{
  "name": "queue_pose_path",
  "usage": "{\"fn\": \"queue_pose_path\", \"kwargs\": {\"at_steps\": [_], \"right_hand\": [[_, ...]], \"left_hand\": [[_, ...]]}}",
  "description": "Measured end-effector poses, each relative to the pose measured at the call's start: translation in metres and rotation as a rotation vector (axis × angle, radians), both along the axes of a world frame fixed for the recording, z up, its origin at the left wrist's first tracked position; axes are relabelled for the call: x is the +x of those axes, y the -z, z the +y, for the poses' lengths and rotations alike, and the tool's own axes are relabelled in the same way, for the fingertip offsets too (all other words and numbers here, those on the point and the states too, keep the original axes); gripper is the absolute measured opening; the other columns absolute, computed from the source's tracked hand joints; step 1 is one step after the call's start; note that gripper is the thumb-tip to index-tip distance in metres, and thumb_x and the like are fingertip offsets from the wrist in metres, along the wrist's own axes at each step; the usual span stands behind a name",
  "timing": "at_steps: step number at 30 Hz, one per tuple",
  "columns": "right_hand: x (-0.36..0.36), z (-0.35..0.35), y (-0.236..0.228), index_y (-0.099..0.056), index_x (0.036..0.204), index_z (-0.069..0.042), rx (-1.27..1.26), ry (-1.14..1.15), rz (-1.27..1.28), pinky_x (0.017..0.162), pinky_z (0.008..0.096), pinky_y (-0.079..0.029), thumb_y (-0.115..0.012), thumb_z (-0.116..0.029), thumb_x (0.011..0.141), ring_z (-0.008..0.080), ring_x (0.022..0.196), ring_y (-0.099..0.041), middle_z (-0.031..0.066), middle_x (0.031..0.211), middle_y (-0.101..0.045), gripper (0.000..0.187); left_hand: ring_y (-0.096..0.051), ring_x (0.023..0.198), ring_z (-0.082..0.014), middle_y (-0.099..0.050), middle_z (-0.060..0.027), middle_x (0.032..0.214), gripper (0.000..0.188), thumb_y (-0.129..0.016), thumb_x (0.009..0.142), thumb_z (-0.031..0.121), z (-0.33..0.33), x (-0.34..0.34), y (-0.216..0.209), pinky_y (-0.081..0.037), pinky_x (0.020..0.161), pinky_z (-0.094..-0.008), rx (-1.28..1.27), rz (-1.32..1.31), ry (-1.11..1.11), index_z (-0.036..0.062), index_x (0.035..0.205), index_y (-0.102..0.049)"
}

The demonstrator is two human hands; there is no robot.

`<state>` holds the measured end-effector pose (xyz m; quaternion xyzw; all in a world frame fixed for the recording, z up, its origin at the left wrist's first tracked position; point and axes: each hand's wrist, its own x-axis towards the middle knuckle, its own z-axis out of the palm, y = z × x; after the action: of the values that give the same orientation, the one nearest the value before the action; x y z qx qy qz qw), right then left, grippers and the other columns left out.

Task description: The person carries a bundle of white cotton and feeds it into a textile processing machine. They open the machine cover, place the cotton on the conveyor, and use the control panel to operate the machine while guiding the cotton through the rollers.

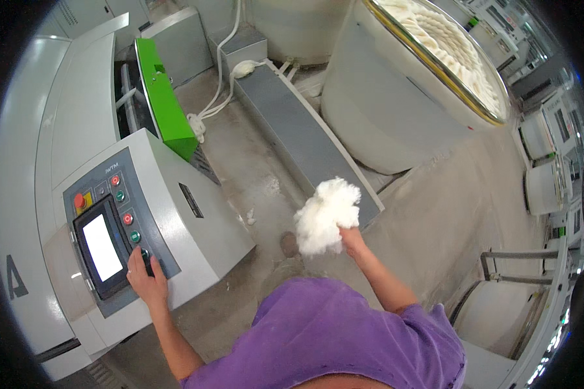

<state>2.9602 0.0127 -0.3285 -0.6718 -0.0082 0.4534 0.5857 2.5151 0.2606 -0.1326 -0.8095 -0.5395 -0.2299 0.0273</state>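
My left hand [146, 277] rests on the grey control panel [120, 227] of a white machine, its fingers on the lowest of the round buttons [145, 256] beside a lit white screen [102, 247]. Red and green buttons sit higher on the same panel. My right hand [352, 238] is raised in front of me, shut on a fluffy clump of white cotton fibre [326, 216] that hides most of the fingers. Below both arms my purple shirt [344, 340] fills the lower middle.
A big white can [383, 97] heaped with coiled white sliver stands at the upper right. A grey floor channel [298, 129] with white cables runs past a green machine cover [165, 104]. More white cans [545, 188] line the right. Lint dots the concrete floor.
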Motion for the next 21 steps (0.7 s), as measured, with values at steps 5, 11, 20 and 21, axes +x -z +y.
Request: {"fn": "queue_pose_path", "kwargs": {"at_steps": [5, 11, 20, 21], "right_hand": [[0.062, 0.100, 0.018, -0.039, 0.136, -0.003, 0.085, 0.057, 0.050, 0.091, 0.0379, -0.046, -0.062, -0.014, 0.087, 0.0247, 0.115, -0.053, 0.0104, 0.130, -0.051, 0.055], [0.123, 0.211, 0.067, -0.040, 0.135, -0.004, 0.015, 0.065, 0.169, 0.089, 0.0401, -0.049, -0.065, -0.019, 0.085, 0.0260, 0.112, -0.056, 0.0112, 0.127, -0.053, 0.058], [0.219, 0.456, 0.108, -0.043, 0.133, -0.001, 0.011, -0.217, 0.250, 0.085, 0.0403, -0.051, -0.064, -0.019, 0.086, 0.0265, 0.108, -0.058, 0.0129, 0.126, -0.054, 0.055], [0.230, 0.486, 0.107, -0.043, 0.133, -0.001, -0.070, -0.241, 0.185, 0.085, 0.0401, -0.051, -0.064, -0.019, 0.086, 0.0266, 0.108, -0.058, 0.0130, 0.126, -0.054, 0.055]], "left_hand": [[-0.054, 0.108, -0.0339, -0.059, -0.0187, 0.116, 0.034, -0.055, 0.088, 0.012, 0.008, 0.002, 0.000, -0.039, 0.089, -0.0408, -0.017, -0.007, -0.042, -0.0023, 0.119, -0.054], [-0.057, 0.105, -0.0343, -0.061, -0.0160, 0.115, 0.032, -0.052, 0.089, 0.005, 0.020, 0.005, 0.014, -0.041, 0.087, -0.0422, 0.050, 0.053, -0.056, -0.0022, 0.120, -0.054], [-0.054, 0.109, -0.0336, -0.057, -0.0180, 0.120, 0.036, -0.045, 0.095, 0.018, 0.050, 0.064, 0.042, -0.040, 0.090, -0.0445, 0.107, 0.317, -0.604, -0.0020, 0.124, -0.052], [-0.052, 0.112, -0.0335, -0.055, -0.0178, 0.123, 0.039, -0.044, 0.095, 0.023, 0.061, 0.082, 0.052, -0.040, 0.090, -0.0446, 0.123, 0.369, -0.795, -0.0019, 0.125, -0.051]]}}
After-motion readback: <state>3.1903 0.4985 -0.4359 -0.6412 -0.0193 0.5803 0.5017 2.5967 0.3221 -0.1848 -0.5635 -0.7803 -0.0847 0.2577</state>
